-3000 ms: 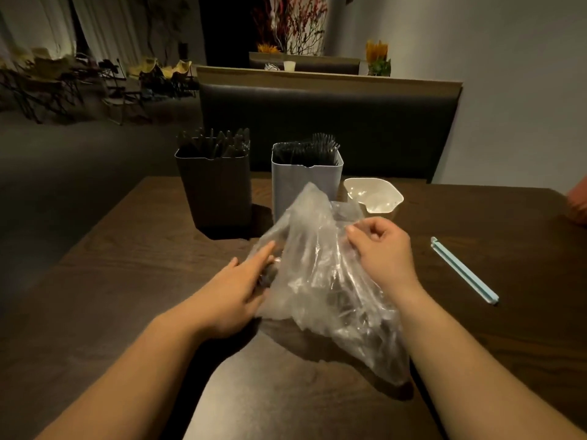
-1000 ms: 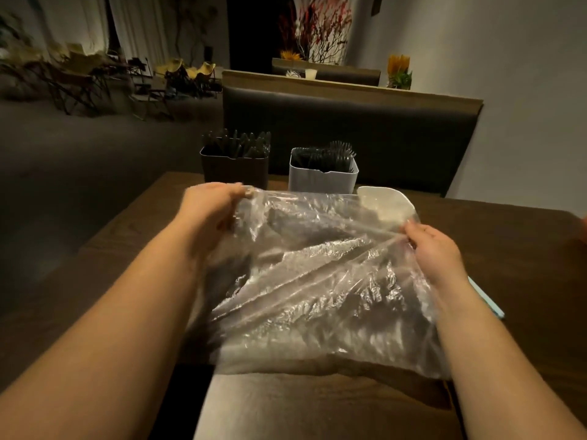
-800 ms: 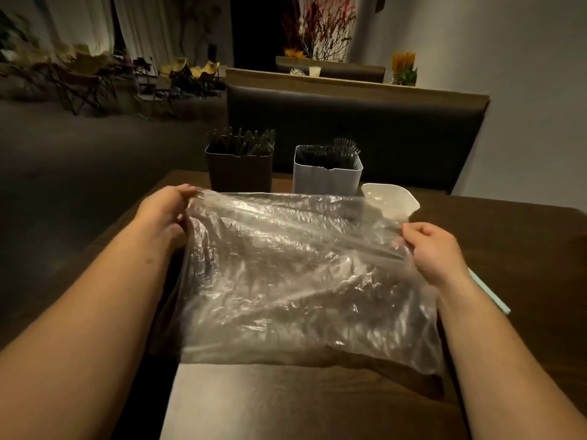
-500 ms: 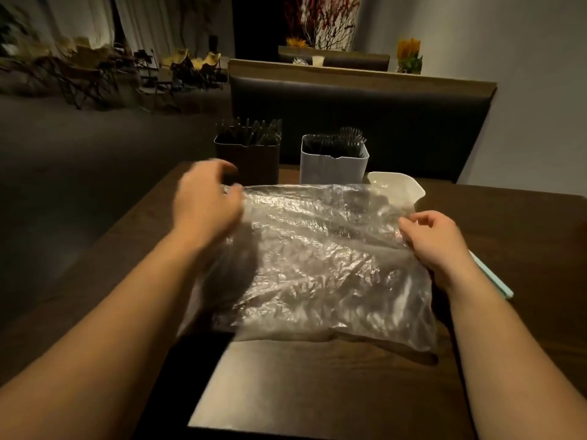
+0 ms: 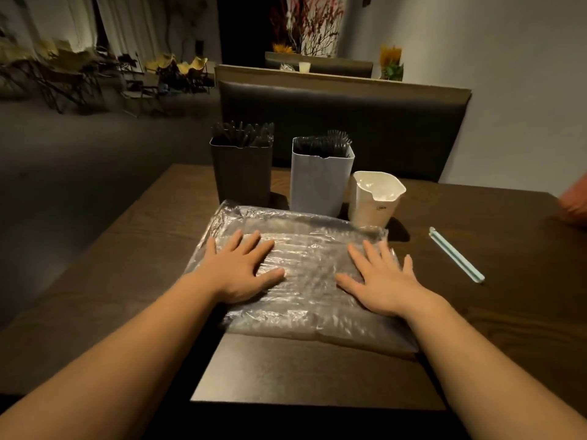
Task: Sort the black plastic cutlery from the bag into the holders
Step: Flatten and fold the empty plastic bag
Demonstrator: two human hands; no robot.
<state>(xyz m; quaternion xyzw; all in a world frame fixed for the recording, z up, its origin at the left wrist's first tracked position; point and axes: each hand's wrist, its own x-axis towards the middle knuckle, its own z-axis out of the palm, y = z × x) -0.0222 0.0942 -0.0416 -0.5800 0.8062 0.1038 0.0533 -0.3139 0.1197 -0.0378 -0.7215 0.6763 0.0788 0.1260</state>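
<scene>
A clear plastic bag (image 5: 305, 281) lies flat on the dark wooden table (image 5: 508, 312) in front of me. My left hand (image 5: 241, 268) presses palm-down on its left half, fingers spread and straight. My right hand (image 5: 381, 277) lies flat on its right half the same way. Behind the bag stand three holders: a black one (image 5: 243, 173) with black cutlery sticking up, a grey one (image 5: 320, 179) holding black forks, and a shorter white cup (image 5: 374, 201) whose inside looks bare. I cannot make out any cutlery inside the bag.
A light blue bag clip (image 5: 455, 254) lies on the table to the right of the bag. A dark padded bench back (image 5: 343, 122) rises behind the table. Something orange (image 5: 575, 204) shows at the right edge. Chairs stand far off at the left.
Both hands held the bag up by its top corners, then lowered it. Now it lies flat on the table with both palms pressed on it.
</scene>
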